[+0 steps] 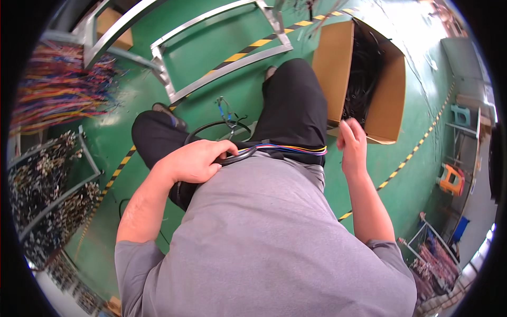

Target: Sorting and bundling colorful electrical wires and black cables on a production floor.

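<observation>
Across my lap lies a black cable (244,155), and my left hand (196,160) is closed on it at the left side of the lap. From its right end a bundle of coloured wires (296,149), yellow, blue, red and white, runs to the right over my thigh. Beyond the left hand the cable's black loop (214,124) curves between my knees, near thin wire ends with blue parts (228,115). My right hand (353,140) is raised off the lap, near the box, its fingers curled together; whether anything small sits in them is hidden.
An open cardboard box (334,74) with black cables (363,71) inside stands at front right. Ahead is a metal frame (224,66) on the green floor. Racks of coloured wires (63,87) and dark cable bundles (45,179) are at left. An orange stool (452,179) stands far right.
</observation>
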`<state>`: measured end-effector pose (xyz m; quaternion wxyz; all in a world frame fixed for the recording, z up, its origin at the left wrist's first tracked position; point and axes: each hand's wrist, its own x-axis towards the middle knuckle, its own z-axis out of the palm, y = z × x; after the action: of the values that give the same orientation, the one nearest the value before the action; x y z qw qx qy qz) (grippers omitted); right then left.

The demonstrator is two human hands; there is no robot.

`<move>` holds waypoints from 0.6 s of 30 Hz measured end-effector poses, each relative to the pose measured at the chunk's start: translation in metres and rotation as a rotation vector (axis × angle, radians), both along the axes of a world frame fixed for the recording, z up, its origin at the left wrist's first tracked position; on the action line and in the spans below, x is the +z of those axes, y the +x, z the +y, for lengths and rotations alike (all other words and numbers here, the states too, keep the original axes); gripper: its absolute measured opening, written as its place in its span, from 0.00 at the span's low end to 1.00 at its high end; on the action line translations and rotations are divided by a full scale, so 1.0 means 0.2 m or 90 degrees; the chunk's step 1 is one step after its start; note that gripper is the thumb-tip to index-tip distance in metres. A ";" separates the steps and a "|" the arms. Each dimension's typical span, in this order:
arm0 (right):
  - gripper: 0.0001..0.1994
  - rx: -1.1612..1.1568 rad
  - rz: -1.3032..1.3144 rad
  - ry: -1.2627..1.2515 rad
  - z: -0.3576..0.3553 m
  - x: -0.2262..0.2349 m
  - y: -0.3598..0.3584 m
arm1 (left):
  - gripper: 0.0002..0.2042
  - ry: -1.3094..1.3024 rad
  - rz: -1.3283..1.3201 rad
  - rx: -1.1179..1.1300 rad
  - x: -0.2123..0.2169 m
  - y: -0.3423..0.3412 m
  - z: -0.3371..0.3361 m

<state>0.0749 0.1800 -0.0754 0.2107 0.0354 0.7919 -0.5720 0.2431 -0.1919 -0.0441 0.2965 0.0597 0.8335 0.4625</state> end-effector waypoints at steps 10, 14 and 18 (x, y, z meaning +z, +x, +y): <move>0.29 -0.294 -0.617 -0.272 0.13 -0.64 0.10 | 0.12 0.000 -0.158 -0.036 -0.16 -0.15 0.13; 0.13 -0.445 -0.573 -0.329 0.52 -1.16 0.08 | 0.12 0.005 -0.179 -0.089 -0.18 -0.24 0.18; 0.06 -0.679 -0.586 -0.527 0.66 -0.89 0.24 | 0.12 0.021 -0.079 -0.119 -0.22 -0.18 0.13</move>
<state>0.1238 0.3126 -0.2534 0.2102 0.5580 0.2275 -0.7698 0.2071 -0.1651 -0.0890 0.3882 0.1132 0.7965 0.4496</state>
